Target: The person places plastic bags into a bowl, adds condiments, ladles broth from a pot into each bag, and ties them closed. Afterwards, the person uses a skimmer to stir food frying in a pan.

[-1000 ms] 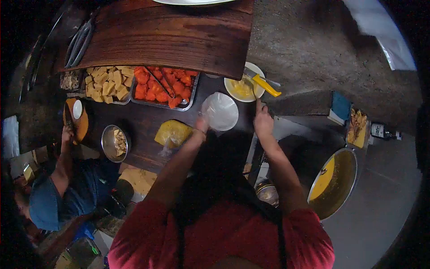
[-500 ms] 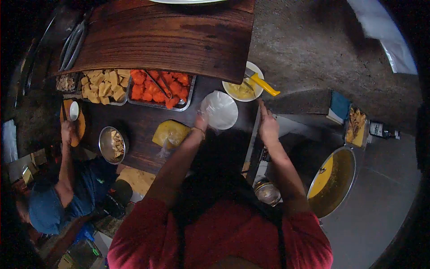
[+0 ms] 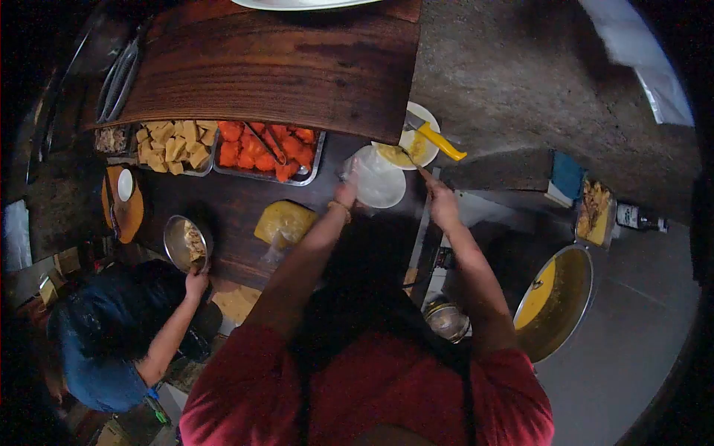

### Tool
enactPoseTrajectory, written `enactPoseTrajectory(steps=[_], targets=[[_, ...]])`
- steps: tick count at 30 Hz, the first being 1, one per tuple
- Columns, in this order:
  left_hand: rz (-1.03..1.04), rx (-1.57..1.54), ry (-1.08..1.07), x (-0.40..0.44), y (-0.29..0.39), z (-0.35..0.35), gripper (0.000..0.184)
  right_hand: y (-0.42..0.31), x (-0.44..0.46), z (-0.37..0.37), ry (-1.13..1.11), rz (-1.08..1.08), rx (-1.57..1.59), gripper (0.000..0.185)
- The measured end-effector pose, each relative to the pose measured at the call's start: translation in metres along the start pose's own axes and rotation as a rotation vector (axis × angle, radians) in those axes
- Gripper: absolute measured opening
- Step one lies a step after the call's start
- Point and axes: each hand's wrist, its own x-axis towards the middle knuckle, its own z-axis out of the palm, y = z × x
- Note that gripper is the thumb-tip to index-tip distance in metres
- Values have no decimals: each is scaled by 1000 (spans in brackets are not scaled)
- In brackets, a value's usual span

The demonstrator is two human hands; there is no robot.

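Note:
My left hand (image 3: 346, 192) grips the near left edge of a white bowl (image 3: 381, 187) covered with clear plastic. In my right hand (image 3: 442, 204) is the handle of a spoon (image 3: 411, 158). Its head reaches over the near edge of a white dish (image 3: 428, 115) holding a soft yellow food (image 3: 394, 154), and the plastic-covered bowl now sits close against that dish. Lying across the dish is a yellow-handled utensil (image 3: 441, 141), its working end partly hidden. Left of my left forearm rests a plastic bag of yellow food (image 3: 285, 223).
Trays of orange-red chunks (image 3: 245, 152) and tan cubes (image 3: 175, 145) line the shelf's (image 3: 268, 67) edge. At right stands a large pot (image 3: 558, 305) of yellow liquid. A co-worker's hand (image 3: 196, 284) touches a metal bowl (image 3: 177, 241) at left, near a round board (image 3: 128, 212).
My left hand has shifted the plastic-covered bowl right, toward the yellow food. The spoon has moved slightly left over the dish. The co-worker has left the board and reached the metal bowl, tilting it.

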Motion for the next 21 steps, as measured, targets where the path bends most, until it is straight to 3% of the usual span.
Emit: enactPoseTrajectory(steps=[2,7,9,11,13,14,15,17,20,21], targets=[[152,-21,60,36,-50,7,72,8,2,5,19,-29,175,42],[-85,6,-9,6,-8,-7,67,-8,-23,0,33,-83,420,33],[-163,-165,-36,-22,22,-10,68,-16,-42,8,-26,-104,400,33],[-114,-171,-34,-9,-6,-10,71,-24,-50,10,-7,-73,405,33],[-65,-241,-55,-5,-18,-12,70,-33,-51,6,89,0,436,32],[-44,-289,-68,-6,-26,-15,69,-27,-40,10,290,-141,448,34],[-23,-333,-83,-7,-31,-19,67,-16,-30,17,299,-98,441,33],[-170,-332,-205,1,-43,-29,62,4,-11,26,325,-10,422,32],[-304,-351,-323,1,-48,-40,58,-17,7,2,144,345,588,24],[-300,-357,-327,-3,-48,-44,57,-10,13,9,149,319,523,23]])
